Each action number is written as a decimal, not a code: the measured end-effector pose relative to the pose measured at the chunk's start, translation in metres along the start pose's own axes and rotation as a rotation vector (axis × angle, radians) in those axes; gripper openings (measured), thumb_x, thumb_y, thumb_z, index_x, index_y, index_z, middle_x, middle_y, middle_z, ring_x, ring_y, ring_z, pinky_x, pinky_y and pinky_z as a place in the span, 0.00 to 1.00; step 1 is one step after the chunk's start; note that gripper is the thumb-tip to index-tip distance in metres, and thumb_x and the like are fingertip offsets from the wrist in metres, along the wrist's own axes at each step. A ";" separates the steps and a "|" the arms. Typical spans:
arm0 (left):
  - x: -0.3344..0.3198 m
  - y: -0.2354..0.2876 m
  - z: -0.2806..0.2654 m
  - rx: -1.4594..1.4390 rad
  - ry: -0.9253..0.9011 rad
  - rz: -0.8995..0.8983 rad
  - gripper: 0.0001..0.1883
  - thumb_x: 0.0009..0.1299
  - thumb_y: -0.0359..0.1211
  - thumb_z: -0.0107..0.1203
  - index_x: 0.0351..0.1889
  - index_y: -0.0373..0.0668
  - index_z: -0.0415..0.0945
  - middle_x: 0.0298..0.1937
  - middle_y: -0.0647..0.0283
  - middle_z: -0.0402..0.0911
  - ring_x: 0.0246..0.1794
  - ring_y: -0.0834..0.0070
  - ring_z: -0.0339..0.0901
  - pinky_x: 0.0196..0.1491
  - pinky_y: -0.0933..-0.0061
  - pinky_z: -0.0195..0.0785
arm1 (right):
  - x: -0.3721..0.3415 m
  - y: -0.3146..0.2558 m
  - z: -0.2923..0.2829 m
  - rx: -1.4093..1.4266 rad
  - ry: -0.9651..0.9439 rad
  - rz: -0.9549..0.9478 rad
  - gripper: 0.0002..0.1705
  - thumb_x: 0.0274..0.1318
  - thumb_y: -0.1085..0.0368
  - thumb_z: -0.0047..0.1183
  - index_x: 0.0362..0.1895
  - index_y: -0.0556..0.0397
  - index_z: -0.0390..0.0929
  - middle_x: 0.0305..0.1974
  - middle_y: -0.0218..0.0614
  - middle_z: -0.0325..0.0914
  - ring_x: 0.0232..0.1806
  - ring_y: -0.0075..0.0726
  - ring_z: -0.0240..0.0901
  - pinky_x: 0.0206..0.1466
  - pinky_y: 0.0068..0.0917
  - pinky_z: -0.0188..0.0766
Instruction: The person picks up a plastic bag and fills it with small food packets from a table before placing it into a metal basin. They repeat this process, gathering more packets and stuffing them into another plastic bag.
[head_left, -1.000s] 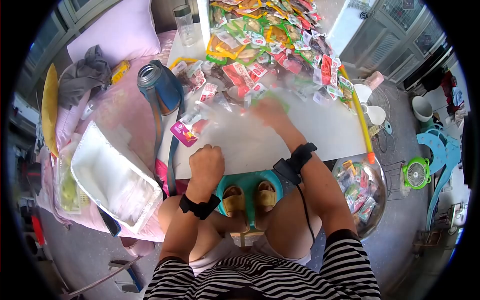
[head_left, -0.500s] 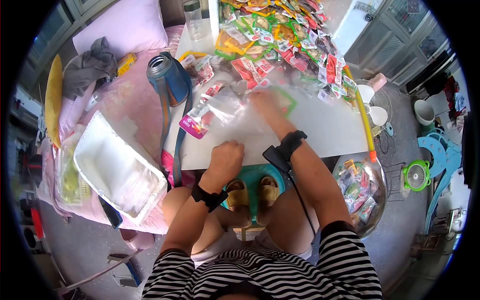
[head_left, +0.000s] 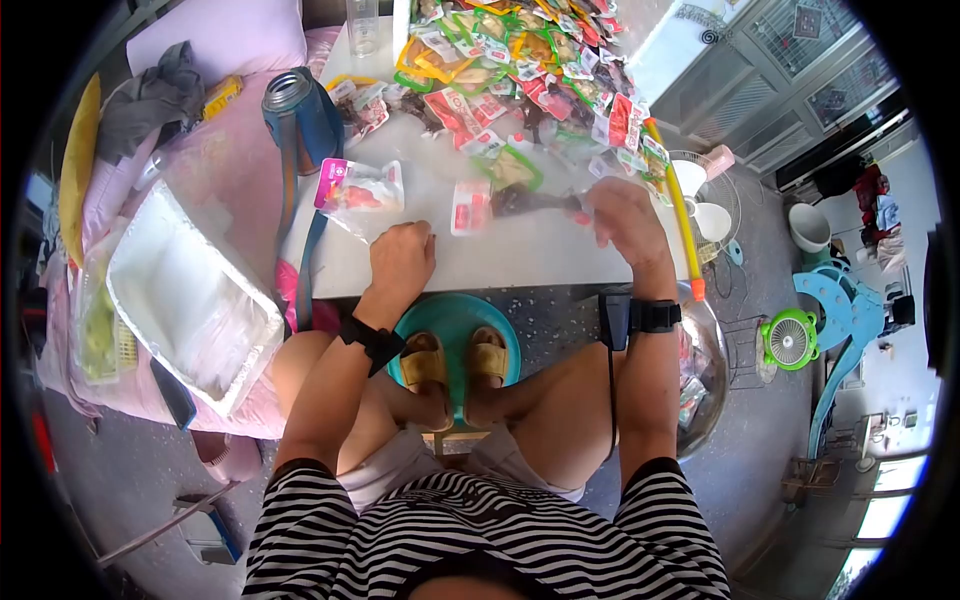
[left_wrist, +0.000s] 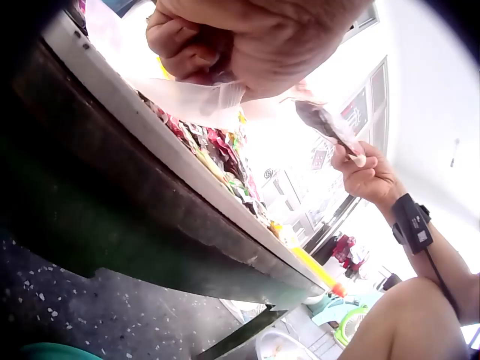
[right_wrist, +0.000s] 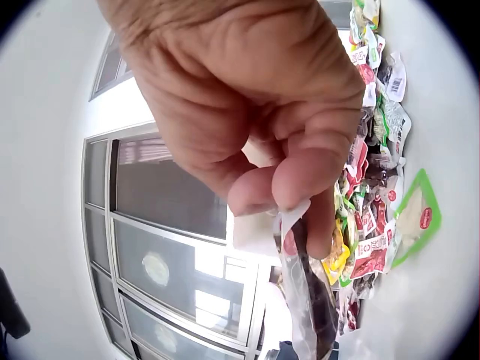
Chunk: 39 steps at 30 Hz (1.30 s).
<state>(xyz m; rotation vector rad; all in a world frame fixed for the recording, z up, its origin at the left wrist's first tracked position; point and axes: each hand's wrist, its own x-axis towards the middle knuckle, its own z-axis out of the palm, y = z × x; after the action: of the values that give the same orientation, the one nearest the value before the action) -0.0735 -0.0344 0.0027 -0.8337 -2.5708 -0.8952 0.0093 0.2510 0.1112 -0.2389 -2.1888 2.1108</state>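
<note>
Right wrist: fingers (right_wrist: 304, 176) in pinch on packet (right_wrist: 318, 304)

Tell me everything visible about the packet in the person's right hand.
The packet looks like clear, glossy plastic, long and narrow, with dark contents and a small red mark near the end pinched by the right hand. In the head view it extends leftward, blurred, held above the white table, seemingly with a red-and-white label at its far end.
</note>
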 end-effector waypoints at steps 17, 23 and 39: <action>0.001 0.025 0.001 0.038 0.136 0.293 0.25 0.52 0.22 0.49 0.51 0.33 0.72 0.32 0.55 0.75 0.31 0.58 0.76 0.28 0.64 0.72 | 0.007 0.048 0.029 0.083 -0.123 0.016 0.07 0.60 0.65 0.50 0.33 0.55 0.72 0.23 0.31 0.74 0.17 0.20 0.68 0.20 0.18 0.68; 0.003 0.031 -0.011 -0.235 0.101 0.287 0.21 0.57 0.22 0.50 0.51 0.34 0.73 0.31 0.54 0.74 0.30 0.57 0.76 0.29 0.63 0.71 | 0.012 0.056 0.058 0.211 -0.127 0.050 0.07 0.62 0.65 0.48 0.34 0.55 0.73 0.26 0.32 0.75 0.22 0.23 0.72 0.26 0.21 0.73; -0.005 0.030 -0.009 -0.178 -0.025 0.229 0.20 0.55 0.21 0.52 0.48 0.35 0.75 0.32 0.53 0.75 0.33 0.54 0.76 0.34 0.60 0.71 | 0.000 0.100 0.126 0.293 0.016 0.190 0.05 0.58 0.68 0.52 0.34 0.57 0.76 0.29 0.36 0.77 0.27 0.27 0.75 0.33 0.26 0.78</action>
<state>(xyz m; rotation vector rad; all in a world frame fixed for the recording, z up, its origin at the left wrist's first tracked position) -0.0504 -0.0229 0.0212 -1.1686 -2.3783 -1.0568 -0.0077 0.1307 0.0061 -0.4518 -1.8806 2.4836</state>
